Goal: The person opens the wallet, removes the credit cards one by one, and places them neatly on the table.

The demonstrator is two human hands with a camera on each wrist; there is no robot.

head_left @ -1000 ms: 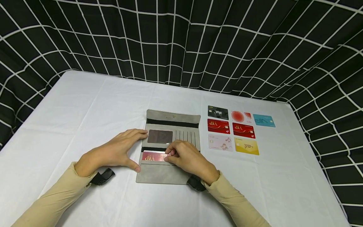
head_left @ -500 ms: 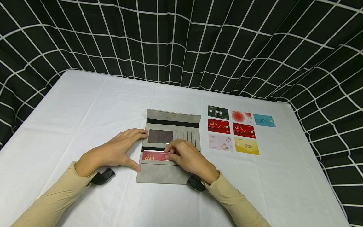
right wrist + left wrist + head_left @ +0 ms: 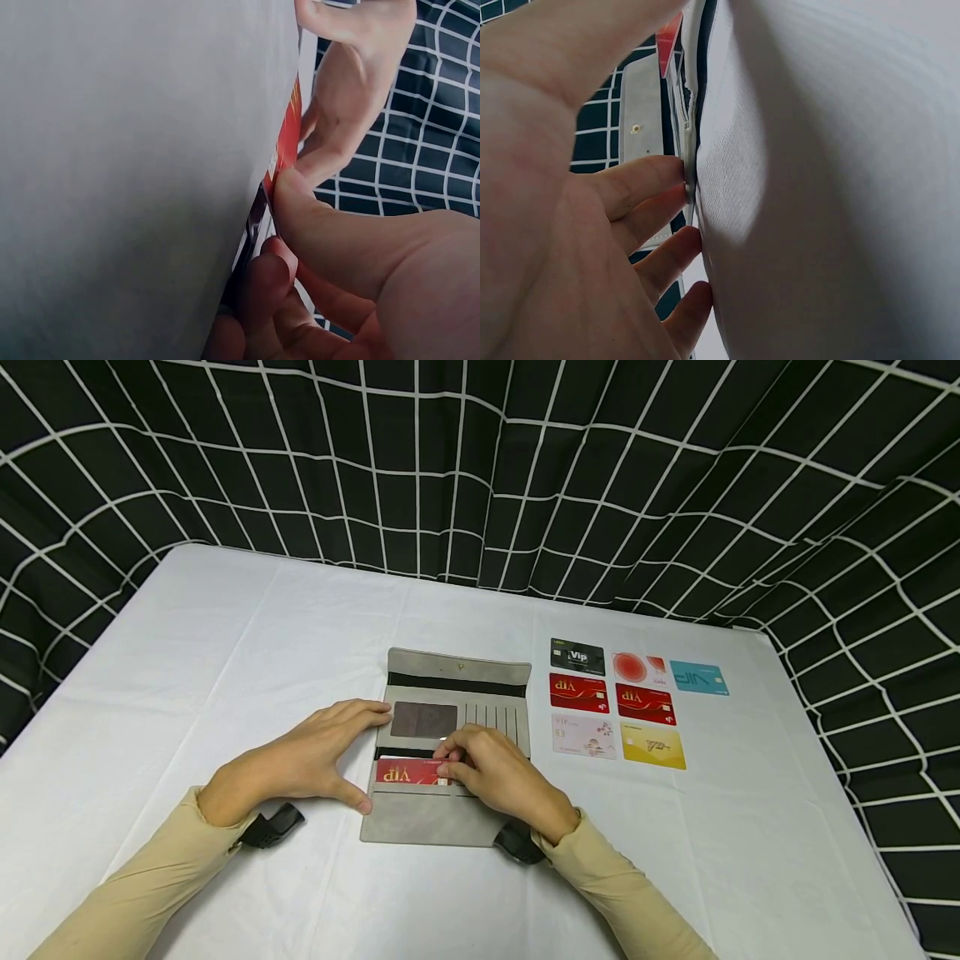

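Observation:
A grey wallet (image 3: 427, 821) lies unfolded on the white table, its flap turned to the far side. Over its lower half a red VIP card (image 3: 401, 772) stands at a slot edge. Thumb and fingers of my right hand (image 3: 504, 781) pinch the card's right end; the right wrist view shows the thumb on the red face of the card (image 3: 286, 142). How deep the card sits in the slot cannot be told. My left hand (image 3: 311, 760) spreads along the wallet's left edge, fingertips and thumb touching it. In the left wrist view, its fingers (image 3: 660, 259) are extended.
Right of the wallet several cards lie in rows, among them a black card (image 3: 577, 657), a blue card (image 3: 698, 678), a yellow card (image 3: 653, 747) and a pale pink card (image 3: 582, 737). A black curtain with white grid lines (image 3: 450, 468) hangs behind the table (image 3: 247, 635).
My right fingertips have moved slightly up toward the far side. The red card has tilted a little, and the glare on it has faded. My left hand stays put.

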